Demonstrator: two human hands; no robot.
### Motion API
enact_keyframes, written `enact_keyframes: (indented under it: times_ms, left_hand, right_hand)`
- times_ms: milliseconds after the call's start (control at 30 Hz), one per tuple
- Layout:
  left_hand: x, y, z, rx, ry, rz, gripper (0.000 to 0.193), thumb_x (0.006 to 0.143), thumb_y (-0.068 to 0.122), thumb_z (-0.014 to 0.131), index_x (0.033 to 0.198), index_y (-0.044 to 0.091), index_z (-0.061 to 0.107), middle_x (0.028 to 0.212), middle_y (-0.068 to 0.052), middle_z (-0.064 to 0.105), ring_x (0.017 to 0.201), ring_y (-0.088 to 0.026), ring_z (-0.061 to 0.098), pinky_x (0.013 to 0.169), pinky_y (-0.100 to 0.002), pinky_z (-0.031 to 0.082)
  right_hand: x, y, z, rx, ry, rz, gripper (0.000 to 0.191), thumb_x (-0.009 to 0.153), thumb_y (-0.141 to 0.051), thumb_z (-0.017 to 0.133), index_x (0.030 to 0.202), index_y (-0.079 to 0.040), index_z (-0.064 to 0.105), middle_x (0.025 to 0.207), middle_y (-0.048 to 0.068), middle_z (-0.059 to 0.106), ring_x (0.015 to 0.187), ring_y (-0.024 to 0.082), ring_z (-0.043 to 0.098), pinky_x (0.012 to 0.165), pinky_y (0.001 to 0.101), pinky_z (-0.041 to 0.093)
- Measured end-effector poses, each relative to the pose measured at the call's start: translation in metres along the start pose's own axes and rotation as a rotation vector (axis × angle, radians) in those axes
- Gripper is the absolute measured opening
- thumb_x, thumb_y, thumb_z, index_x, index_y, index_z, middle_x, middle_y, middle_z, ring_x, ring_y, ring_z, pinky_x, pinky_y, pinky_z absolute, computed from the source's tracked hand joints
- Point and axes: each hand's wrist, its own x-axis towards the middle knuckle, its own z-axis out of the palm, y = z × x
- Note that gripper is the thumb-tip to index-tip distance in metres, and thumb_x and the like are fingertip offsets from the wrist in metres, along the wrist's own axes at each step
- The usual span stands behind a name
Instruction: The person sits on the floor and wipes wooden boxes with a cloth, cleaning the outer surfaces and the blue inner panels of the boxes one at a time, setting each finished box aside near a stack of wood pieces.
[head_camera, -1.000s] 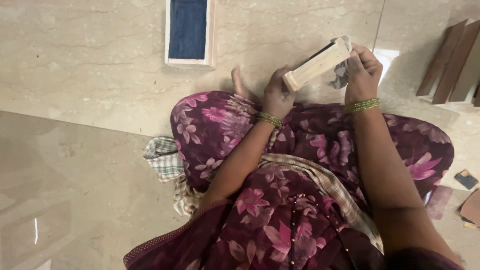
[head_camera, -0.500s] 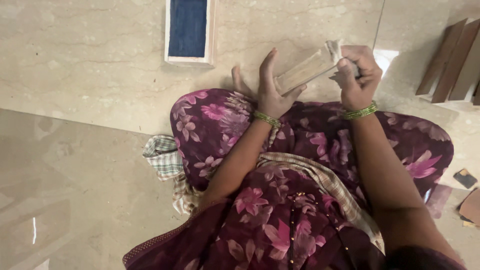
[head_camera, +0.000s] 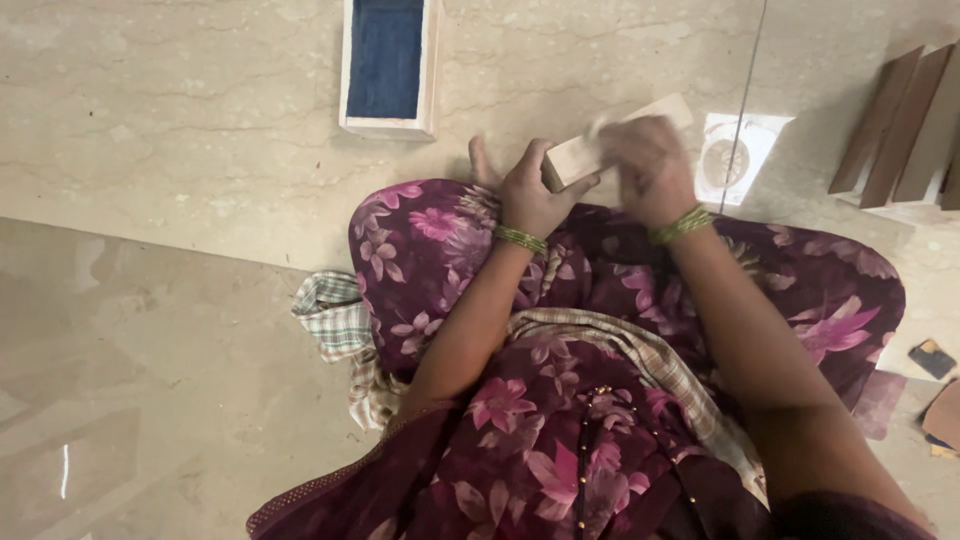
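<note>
Head view: a person sits cross-legged on the marble floor (head_camera: 180, 170). The left hand (head_camera: 535, 190) is clamped round the near end of a pale wooden block (head_camera: 590, 150), upper centre of the frame. The right hand (head_camera: 650, 165) is blurred, laid over the block's top, its grip unclear. The block looks stiff, light and smooth; the ends seem the best hold. A blue-lined wooden tray (head_camera: 388, 65) lies upper left, dark wooden strips (head_camera: 900, 130) upper right.

My right hand (head_camera: 648, 168) is motion-blurred, so I can't read its grip or what it presses on the wood block (head_camera: 612, 140). Top edge crops the blue-lined tray (head_camera: 388, 62); right edge crops the brown boards (head_camera: 905, 135).
</note>
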Motion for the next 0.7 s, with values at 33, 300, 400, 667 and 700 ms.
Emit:
enact_keyframes:
  times_ms: [33, 300, 400, 667, 700]
  left_hand:
    - [0.000, -0.002, 0.001, 0.016, 0.013, 0.030, 0.062, 0.070, 0.038, 0.094, 0.113, 0.010, 0.060, 0.085, -0.012, 0.071, 0.079, -0.029, 0.073, 0.073, -0.041, 0.058]
    - [0.002, -0.011, 0.012, 0.013, 0.030, 0.072, 0.065, 0.071, 0.039, 0.093, 0.116, 0.008, 0.058, 0.094, -0.015, 0.072, 0.087, -0.031, 0.074, 0.075, -0.040, 0.059]
    - [0.004, -0.013, 0.014, 0.088, -0.149, -0.229, 0.069, 0.069, 0.046, 0.093, 0.119, 0.012, 0.061, 0.071, -0.016, 0.070, 0.071, -0.030, 0.073, 0.073, -0.039, 0.059]
    - [0.000, -0.024, 0.025, 0.022, -0.001, 0.013, 0.065, 0.072, 0.047, 0.091, 0.115, 0.011, 0.059, 0.090, -0.013, 0.074, 0.082, -0.029, 0.075, 0.071, -0.038, 0.059]
    - [0.000, -0.026, 0.026, 0.010, 0.014, 0.044, 0.066, 0.073, 0.049, 0.090, 0.117, 0.010, 0.058, 0.093, -0.013, 0.074, 0.085, -0.028, 0.076, 0.071, -0.038, 0.060]
  right_hand:
    - [-0.002, 0.013, -0.002, -0.094, 0.030, 0.030, 0.025, 0.088, 0.013, 0.061, 0.091, -0.010, 0.071, 0.117, 0.009, 0.076, 0.113, 0.025, 0.069, 0.107, 0.0444, 0.055]
    - [-0.001, 0.011, -0.014, -0.091, 0.079, 0.162, 0.024, 0.092, 0.010, 0.059, 0.108, -0.002, 0.073, 0.126, 0.016, 0.071, 0.111, 0.037, 0.064, 0.094, 0.0433, 0.056]
    - [0.002, -0.023, -0.011, 0.061, -0.013, -0.070, 0.028, 0.085, 0.010, 0.058, 0.108, 0.002, 0.071, 0.123, 0.017, 0.070, 0.110, 0.038, 0.064, 0.097, 0.0461, 0.055]
    - [-0.009, 0.046, -0.009, -0.282, 0.114, 0.153, 0.034, 0.084, 0.014, 0.058, 0.109, -0.003, 0.074, 0.118, 0.015, 0.073, 0.109, 0.036, 0.066, 0.096, 0.0459, 0.054]
    - [-0.014, 0.061, -0.012, -0.335, 0.190, 0.200, 0.035, 0.083, 0.013, 0.060, 0.109, -0.004, 0.076, 0.115, 0.016, 0.073, 0.105, 0.038, 0.065, 0.092, 0.0458, 0.054]
